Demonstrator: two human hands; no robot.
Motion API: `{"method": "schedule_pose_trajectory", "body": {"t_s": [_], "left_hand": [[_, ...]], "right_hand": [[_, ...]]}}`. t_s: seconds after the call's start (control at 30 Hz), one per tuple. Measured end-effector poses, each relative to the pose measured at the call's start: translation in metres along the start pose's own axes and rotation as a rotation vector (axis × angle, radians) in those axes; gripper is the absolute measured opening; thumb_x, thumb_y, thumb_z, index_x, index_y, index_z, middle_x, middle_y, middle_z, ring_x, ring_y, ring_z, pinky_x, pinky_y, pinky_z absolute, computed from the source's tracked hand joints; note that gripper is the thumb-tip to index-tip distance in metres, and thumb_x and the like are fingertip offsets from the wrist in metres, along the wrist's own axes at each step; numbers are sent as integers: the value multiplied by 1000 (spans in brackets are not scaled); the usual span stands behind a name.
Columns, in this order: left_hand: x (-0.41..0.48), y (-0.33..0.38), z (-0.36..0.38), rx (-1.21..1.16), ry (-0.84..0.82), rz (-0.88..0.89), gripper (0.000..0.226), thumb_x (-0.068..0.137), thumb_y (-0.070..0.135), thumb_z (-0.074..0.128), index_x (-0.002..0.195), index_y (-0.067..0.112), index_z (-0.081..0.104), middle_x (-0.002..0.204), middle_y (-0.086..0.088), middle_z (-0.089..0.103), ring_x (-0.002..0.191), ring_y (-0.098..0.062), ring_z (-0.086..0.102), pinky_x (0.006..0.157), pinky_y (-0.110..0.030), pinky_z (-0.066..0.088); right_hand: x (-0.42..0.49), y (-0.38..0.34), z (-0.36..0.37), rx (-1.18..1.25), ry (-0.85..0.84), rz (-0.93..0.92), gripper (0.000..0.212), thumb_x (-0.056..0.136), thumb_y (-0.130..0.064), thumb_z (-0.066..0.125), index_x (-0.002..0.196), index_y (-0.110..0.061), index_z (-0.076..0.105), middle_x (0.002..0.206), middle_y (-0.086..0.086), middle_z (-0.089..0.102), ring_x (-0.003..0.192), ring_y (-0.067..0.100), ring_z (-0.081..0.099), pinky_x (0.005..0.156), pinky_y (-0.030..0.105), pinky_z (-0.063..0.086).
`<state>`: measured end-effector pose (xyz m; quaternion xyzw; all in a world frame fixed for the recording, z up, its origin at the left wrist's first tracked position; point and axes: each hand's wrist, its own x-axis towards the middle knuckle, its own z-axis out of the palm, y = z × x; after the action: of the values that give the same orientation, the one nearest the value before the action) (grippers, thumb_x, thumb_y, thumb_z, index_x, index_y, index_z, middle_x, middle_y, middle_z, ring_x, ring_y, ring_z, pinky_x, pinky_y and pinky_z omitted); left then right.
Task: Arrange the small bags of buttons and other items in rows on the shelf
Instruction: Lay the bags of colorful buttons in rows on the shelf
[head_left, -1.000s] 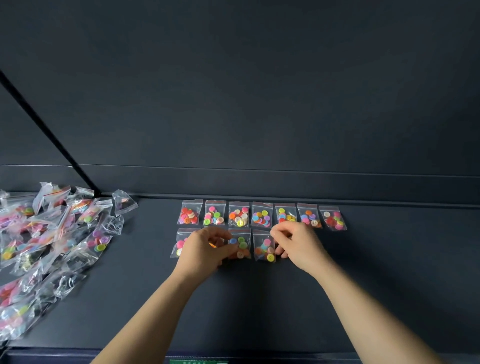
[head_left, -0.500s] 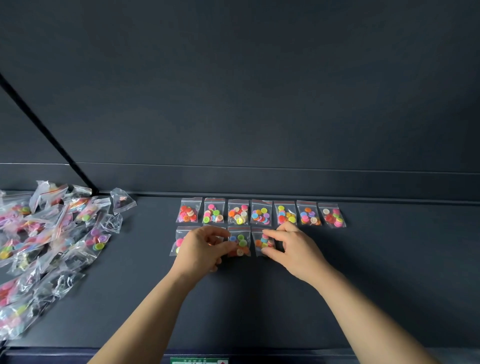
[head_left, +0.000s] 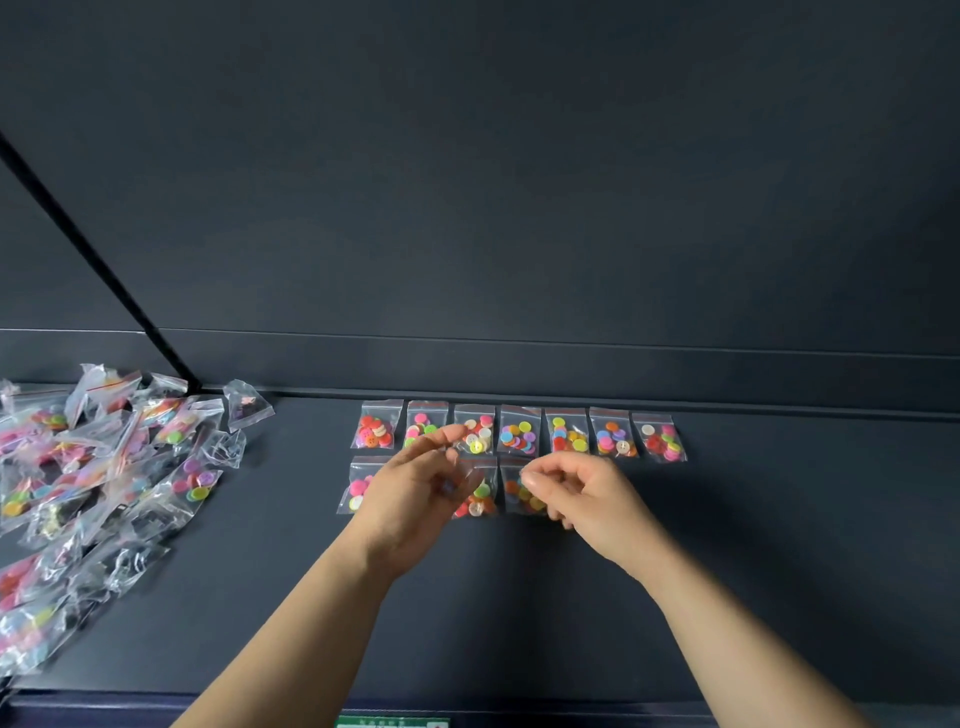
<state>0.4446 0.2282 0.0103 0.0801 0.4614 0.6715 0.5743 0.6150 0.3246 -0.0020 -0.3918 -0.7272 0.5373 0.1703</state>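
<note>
Plastic button bags (head_left: 518, 436) rowed on shelf (head_left: 753, 571); left hand (head_left: 415, 499) slack, right hand (head_left: 592, 499) curled, grip unclear; a brush could skew them.

On the dark shelf (head_left: 805, 545), seven small bags of buttons lay in a back row (head_left: 518, 435), side by side along the rear ledge. A front row (head_left: 475, 501) lay just before it, and three of its bags showed. The left hand (head_left: 410, 499) covered the place between the first bag and the next. This hand was blurred, its fingers loosely stretched. The right hand (head_left: 582, 493) hovered over the last front bag (head_left: 514, 491) with curled fingers, perhaps pinching its edge. A loose pile of bags (head_left: 93, 467) lay at the far left. A green label (head_left: 392, 722) showed at the near edge.
</note>
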Motion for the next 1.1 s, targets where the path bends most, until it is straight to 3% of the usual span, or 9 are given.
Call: {"method": "schedule_pose_trajectory", "body": {"t_s": [0.07, 0.17, 0.4, 0.5, 0.6, 0.7, 0.8, 0.97, 1.1], "left_hand": [[2, -7, 10, 25, -2, 44, 33, 91, -13, 41, 116, 1, 56, 68, -6, 48, 58, -15, 44, 74, -28, 48], [1, -17, 25, 83, -33, 94, 30, 91, -9, 49, 116, 6, 57, 72, -3, 57, 61, -14, 55, 63, -25, 48], [-2, -32, 37, 90, -110, 72, 39, 76, 7, 70, 114, 8, 60, 114, -15, 66, 102, -26, 66, 87, -34, 55], [-4, -34, 39, 230, -123, 4, 36, 78, 24, 69, 107, 5, 63, 101, -13, 71, 90, -23, 68, 87, -38, 55], [-1, -38, 43, 378, -75, 71, 24, 78, 11, 71, 97, -2, 64, 92, -18, 71, 82, -23, 68, 79, -33, 59], [2, -39, 45, 574, -42, 130, 17, 80, -1, 71, 96, -3, 63, 91, -22, 70, 79, -26, 67, 76, -32, 59], [4, -38, 46, 558, -47, 157, 18, 83, -1, 68, 99, 4, 63, 87, -18, 72, 75, -22, 67, 68, -27, 56], [3, -43, 51, 556, -33, 111, 25, 80, 13, 73, 100, 1, 64, 83, -8, 73, 72, -13, 67, 70, -29, 57], [5, -51, 52, 630, -48, 93, 23, 81, 7, 72, 98, -4, 64, 85, -16, 73, 72, -17, 68, 66, -25, 57]], "right_hand": [[-4, -7, -3, 151, -66, 24, 13, 88, -27, 67, 92, -16, 71, 72, -3, 68, 68, 11, 62, 62, 24, 52], [-6, -13, -4, 257, -82, 19, 17, 84, -23, 72, 92, -8, 70, 74, 4, 71, 68, 13, 66, 63, 25, 53], [-6, -4, -25, 210, 34, -64, 9, 87, -8, 67, 86, -15, 72, 84, 5, 74, 81, 21, 71, 74, 29, 59], [-7, 2, -35, 215, 41, -56, 16, 87, -3, 65, 87, -17, 71, 87, 3, 75, 83, 21, 71, 77, 29, 58], [-7, 5, -43, 314, 1, -13, 7, 87, -8, 64, 92, -10, 68, 89, 8, 73, 84, 23, 71, 76, 32, 57], [-9, 4, -49, 316, -51, 18, 22, 87, -26, 69, 104, -11, 66, 92, 9, 73, 82, 19, 70, 75, 33, 58], [-10, 5, -51, 188, -45, 12, 11, 84, -15, 72, 95, -13, 70, 83, 3, 73, 72, 9, 67, 66, 23, 54], [-15, 16, -54, 238, -36, 86, 5, 85, -11, 70, 83, -8, 67, 75, 9, 72, 70, 22, 69, 70, 37, 59], [-19, 23, -54, 156, -49, 108, 10, 83, -15, 73, 80, -9, 65, 77, 8, 72, 75, 21, 70, 70, 31, 57]]}}
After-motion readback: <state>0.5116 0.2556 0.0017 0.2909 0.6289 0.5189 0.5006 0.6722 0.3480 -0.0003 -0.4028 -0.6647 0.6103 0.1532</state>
